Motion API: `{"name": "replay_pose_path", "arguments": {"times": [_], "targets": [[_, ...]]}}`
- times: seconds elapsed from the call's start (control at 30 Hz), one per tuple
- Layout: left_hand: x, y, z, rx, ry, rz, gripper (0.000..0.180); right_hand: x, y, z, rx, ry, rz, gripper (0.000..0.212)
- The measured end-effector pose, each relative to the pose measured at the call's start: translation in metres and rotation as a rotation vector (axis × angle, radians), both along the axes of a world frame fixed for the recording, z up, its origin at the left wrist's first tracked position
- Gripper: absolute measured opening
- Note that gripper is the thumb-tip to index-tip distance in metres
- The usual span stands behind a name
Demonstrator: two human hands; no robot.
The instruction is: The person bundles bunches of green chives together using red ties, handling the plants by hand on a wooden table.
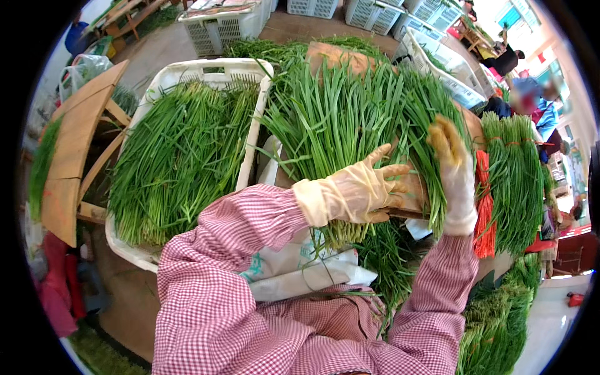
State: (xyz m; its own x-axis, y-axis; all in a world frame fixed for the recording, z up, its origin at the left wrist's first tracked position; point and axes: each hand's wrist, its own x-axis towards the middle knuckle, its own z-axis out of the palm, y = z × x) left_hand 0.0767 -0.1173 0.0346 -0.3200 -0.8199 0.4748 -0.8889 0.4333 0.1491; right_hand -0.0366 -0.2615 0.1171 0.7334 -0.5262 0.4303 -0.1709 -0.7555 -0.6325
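My left hand point(355, 192), in a pale rubber glove, spreads its fingers over the stem end of a heap of garlic chives point(334, 119). The heap lies on a wooden board point(409, 194), leaves pointing away from me. To the right, my gloved right hand point(451, 169) is raised edge-on with its fingers stretched upward and nothing visible in them. Just left of it is a smaller strip of chives point(431, 169); whether the hand touches it I cannot tell. Red tying strings point(482, 209) hang beside my right wrist.
A white crate point(253, 147) full of loose chives stands at the left. Tied chive bundles point(514, 181) lie at the right, with more point(497, 325) below. A slanted wooden board point(78, 156) is far left. Crates point(219, 28) line the back; other people point(531, 94) are at the far right.
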Motion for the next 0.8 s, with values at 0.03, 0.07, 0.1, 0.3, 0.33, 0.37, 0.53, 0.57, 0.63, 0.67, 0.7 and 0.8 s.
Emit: {"name": "replay_pose_path", "arguments": {"times": [0.03,0.07,0.1,0.3,0.33,0.37,0.53,0.57,0.63,0.67,0.7,0.8], "targets": [[-0.004,0.016,0.011,-0.058,0.038,0.045,0.036,-0.013,0.014,-0.009,0.244,0.058,-0.069,0.039],[-0.008,0.032,0.017,-0.051,0.072,0.112,0.040,-0.029,0.016,-0.026,0.405,0.029,-0.086,0.042],[-0.011,0.047,0.021,-0.122,0.155,0.186,0.042,-0.044,0.014,-0.048,0.563,-0.005,-0.115,0.045],[-0.004,0.110,-0.029,-0.189,1.414,0.523,0.068,-0.030,0.023,-0.091,0.033,0.317,-0.277,0.057],[-0.004,0.106,-0.031,-0.219,1.478,0.528,0.066,-0.024,0.019,-0.095,0.070,0.269,-0.274,0.059],[-0.003,0.100,-0.031,-0.250,1.542,0.534,0.064,-0.016,0.017,-0.097,0.108,0.220,-0.269,0.062],[0.014,0.062,-0.036,-0.308,1.867,0.440,0.068,0.031,0.031,-0.100,0.503,0.057,-0.180,0.067],[0.015,0.057,-0.036,-0.297,1.918,0.479,0.069,0.039,0.041,-0.103,0.574,-0.030,-0.114,0.067],[0.005,0.049,-0.025,-0.273,2.082,0.399,0.067,0.046,0.053,-0.117,0.755,-0.180,-0.035,0.069],[0.001,0.047,-0.024,-0.204,2.009,0.397,0.066,0.039,0.059,-0.119,0.821,-0.199,0.003,0.070],[-0.002,0.052,-0.025,-0.146,1.933,0.412,0.065,0.036,0.072,-0.117,0.873,-0.186,0.003,0.066],[-0.030,0.081,-0.012,-0.049,2.053,0.341,0.064,0.002,0.105,-0.108,1.092,-0.295,0.106,0.059]]}}
